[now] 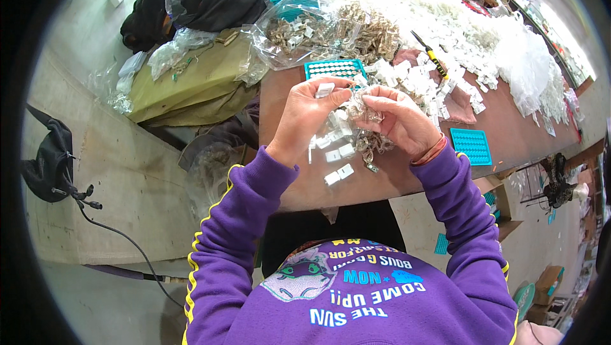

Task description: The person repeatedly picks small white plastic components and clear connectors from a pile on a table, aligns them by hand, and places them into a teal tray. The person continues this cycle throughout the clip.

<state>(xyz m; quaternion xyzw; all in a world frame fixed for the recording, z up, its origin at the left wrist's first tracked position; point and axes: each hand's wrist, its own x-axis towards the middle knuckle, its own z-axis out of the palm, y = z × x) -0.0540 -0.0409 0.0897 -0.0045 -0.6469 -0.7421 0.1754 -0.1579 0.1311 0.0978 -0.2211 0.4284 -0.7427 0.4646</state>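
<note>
Presently, we see the brownish, crinkled bundle (pixel 363 113) between the two hands, above the table (pixel 289 183), and it lies nearer to the right hand (pixel 408 122). The right thumb and fingers are closed on it, and its length seems to run from the fingertips toward the near side. At its left is a small white piece (pixel 325 90), flat and smooth, which the left hand (pixel 300 115) seems to pinch between thumb and forefinger; if these fingers touch also the bundle, we cannot tell. Under the hands lie similar white pieces (pixel 345 171), hard-edged and rectangular. Just beyond is a turquoise tray (pixel 307 70) with pale pieces in rows. Farther right we find a slim yellow-and-black tool (pixel 436 62), and, far away, a tangled brown heap (pixel 382 33).
</note>
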